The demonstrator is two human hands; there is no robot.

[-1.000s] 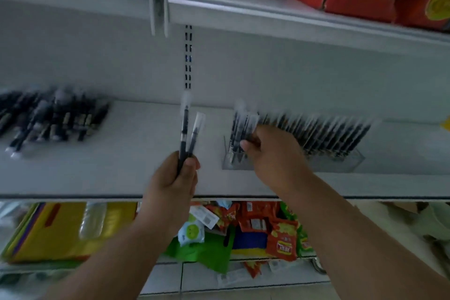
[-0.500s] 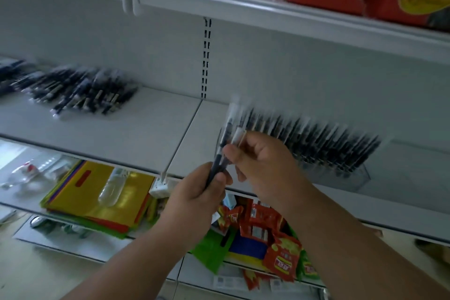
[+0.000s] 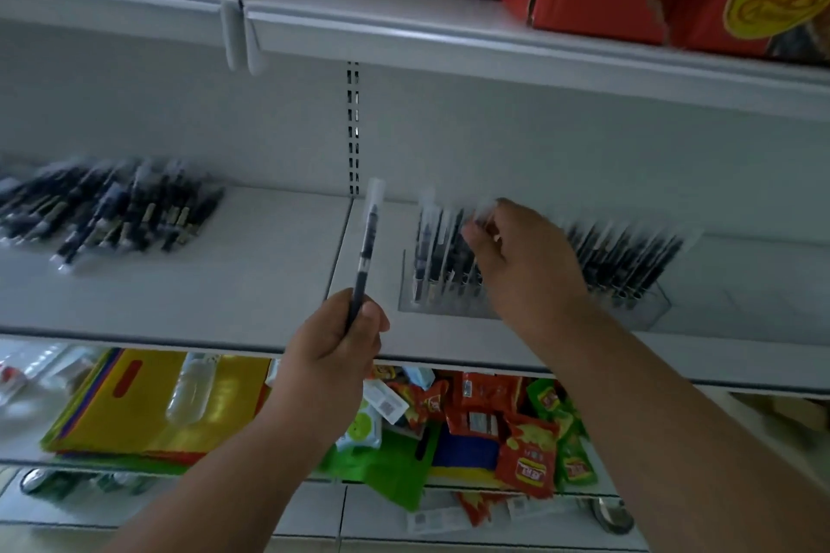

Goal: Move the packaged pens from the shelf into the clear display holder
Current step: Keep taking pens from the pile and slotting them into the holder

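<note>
Packaged pen (image 3: 366, 247) stands gripped in left hand (image 3: 334, 341); right hand (image 3: 521, 256) pinches another at holder (image 3: 646, 314).

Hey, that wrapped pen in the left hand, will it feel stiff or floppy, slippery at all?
The packaged pen probably stays stiff: it stands straight above the left hand. Likely light, held only at its bottom end. Its clear wrapper may be slippery.

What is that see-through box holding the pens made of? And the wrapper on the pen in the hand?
The display holder looks like clear hard plastic: the shelf shows through its straight, stiff walls. The pen held by the left hand seems wrapped in thin clear plastic film, pale and see-through above its dark tip. Blur leaves the finish uncertain.
</note>
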